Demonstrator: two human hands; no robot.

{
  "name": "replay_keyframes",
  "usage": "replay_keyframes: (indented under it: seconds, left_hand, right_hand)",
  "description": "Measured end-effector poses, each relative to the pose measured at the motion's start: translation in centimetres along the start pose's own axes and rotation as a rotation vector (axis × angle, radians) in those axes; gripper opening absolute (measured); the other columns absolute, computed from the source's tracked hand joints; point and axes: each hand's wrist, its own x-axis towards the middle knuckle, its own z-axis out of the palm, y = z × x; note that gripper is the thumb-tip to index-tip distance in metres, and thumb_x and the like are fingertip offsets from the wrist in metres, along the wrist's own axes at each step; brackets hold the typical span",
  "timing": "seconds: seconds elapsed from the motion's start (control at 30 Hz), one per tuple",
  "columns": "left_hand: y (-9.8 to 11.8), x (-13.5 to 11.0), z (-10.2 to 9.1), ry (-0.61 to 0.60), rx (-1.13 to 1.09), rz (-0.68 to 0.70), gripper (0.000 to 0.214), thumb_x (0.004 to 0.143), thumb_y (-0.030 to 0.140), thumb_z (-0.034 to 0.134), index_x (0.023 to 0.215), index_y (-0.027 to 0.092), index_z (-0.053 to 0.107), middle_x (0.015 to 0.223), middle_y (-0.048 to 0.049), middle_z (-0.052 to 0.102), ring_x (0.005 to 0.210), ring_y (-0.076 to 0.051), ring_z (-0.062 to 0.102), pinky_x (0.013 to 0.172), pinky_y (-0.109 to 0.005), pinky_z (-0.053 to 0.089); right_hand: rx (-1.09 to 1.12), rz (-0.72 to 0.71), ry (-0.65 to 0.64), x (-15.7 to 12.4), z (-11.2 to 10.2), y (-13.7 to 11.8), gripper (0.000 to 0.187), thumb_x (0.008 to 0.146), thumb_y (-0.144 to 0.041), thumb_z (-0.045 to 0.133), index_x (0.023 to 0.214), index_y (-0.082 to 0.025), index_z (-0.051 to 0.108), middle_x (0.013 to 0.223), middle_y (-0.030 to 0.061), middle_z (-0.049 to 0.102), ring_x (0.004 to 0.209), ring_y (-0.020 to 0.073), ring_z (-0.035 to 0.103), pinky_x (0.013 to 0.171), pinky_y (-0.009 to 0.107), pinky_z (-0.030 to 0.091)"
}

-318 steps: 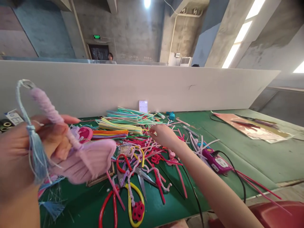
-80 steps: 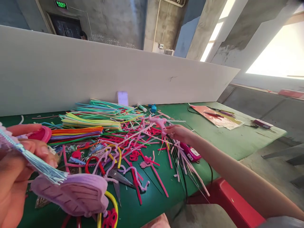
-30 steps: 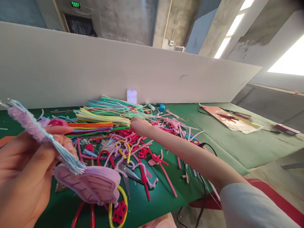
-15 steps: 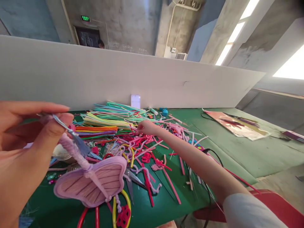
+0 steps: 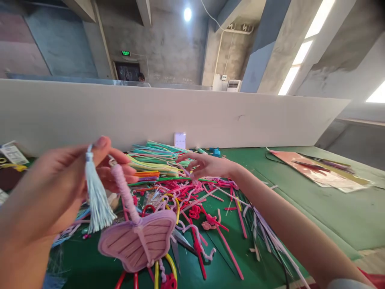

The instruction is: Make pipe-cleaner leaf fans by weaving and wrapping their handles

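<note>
In my left hand (image 5: 102, 160), on the left, thumb and fingers pinch a light blue tassel (image 5: 98, 196) near its top. From the same fingers hangs a pink and lilac fan (image 5: 140, 243) made of pipe cleaners, its wrapped handle (image 5: 126, 192) pointing up and ending in a small metal ring. My right hand (image 5: 204, 164) reaches across the table, fingers apart with nothing visible in them. Beneath and behind it lies a heap of pipe cleaners (image 5: 156, 160), sorted in green, yellow and orange bundles, with loose pink pieces (image 5: 227, 249) nearer me.
Scissors (image 5: 180, 243) lie partly behind the fan. Yellow and red handles (image 5: 172, 263) stick out at the front edge. A phone (image 5: 180, 140) leans against the white partition (image 5: 210, 116). Flat packets (image 5: 319, 168) rest on the green table (image 5: 288, 192). A person (image 5: 141, 77) is beyond the partition.
My left hand has turned and moved right, so the tassel now hangs free in front. My right hand has risen from the pile with its fingers opened. The view has tilted up.
</note>
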Motion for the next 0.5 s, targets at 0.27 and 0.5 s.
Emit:
replay_keyframes:
  seconds: [0.27, 0.5]
  left_hand:
    - [1.1, 0.2, -0.2, -0.233, -0.18, -0.141, 0.047, 0.079, 0.062, 0.065, 0.076, 0.016, 0.073, 0.074, -0.0095, 0.076, 0.07, -0.026, 0.074, 0.057, -0.034, 0.059]
    - [1.8, -0.3, 0.8, -0.239, -0.23, -0.164, 0.034, 0.079, 0.051, 0.07, 0.073, 0.017, 0.069, 0.071, -0.0046, 0.074, 0.067, -0.022, 0.074, 0.055, -0.028, 0.058]
  right_hand:
    - [0.449, -0.401, 0.178, -0.2, 7.5, -5.5, 0.021, 0.08, -0.02, 0.074, 0.101, -0.02, 0.071, 0.088, 0.001, 0.072, 0.082, 0.0143, 0.073, 0.073, 0.026, 0.06]
    - [0.517, -0.618, 0.653, -0.1, 12.8, -7.8, 0.031, 0.096, -0.045, 0.053, 0.093, -0.023, 0.074, 0.068, -0.0005, 0.066, 0.053, 0.0087, 0.064, 0.047, 0.02, 0.054]
